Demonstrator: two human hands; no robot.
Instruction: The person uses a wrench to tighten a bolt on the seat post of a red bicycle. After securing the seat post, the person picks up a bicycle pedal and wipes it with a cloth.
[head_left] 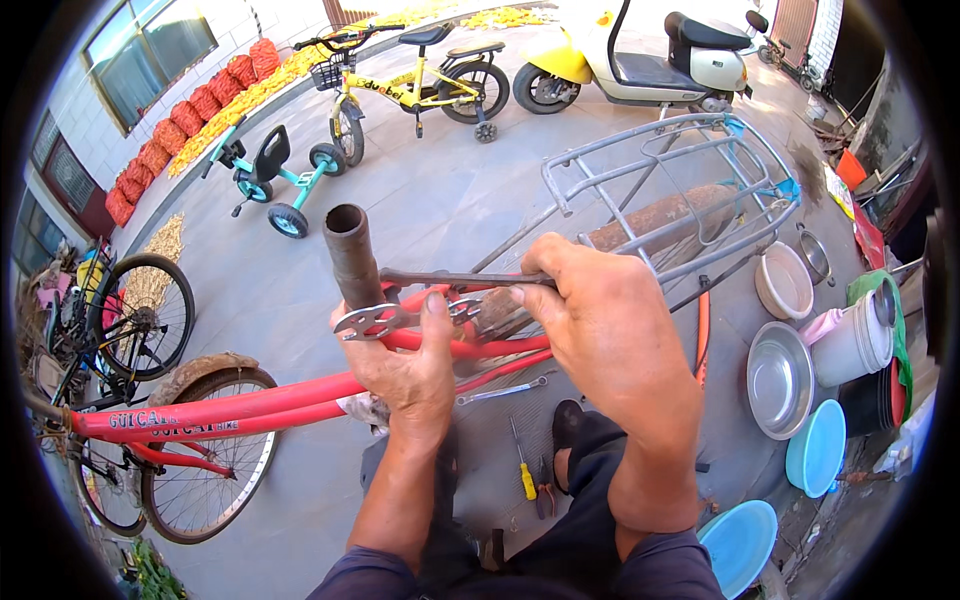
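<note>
A red bicycle frame lies across in front of me, with a rusty, open-topped tube standing up from it. My left hand is closed around the frame by the tube's base, its thumb pressing a flat silver multi-hole spanner. In my right hand, thumb and fingers pinch a long dark wrench. The wrench's far end reaches the joint beside the rusty tube; its exact seat there cannot be made out. A grey rear carrier rack is beyond my right hand.
On the paving below lie a silver wrench, a yellow-handled screwdriver and pliers. Basins and buckets line the right side. A teal tricycle, yellow bicycle and scooter stand farther off.
</note>
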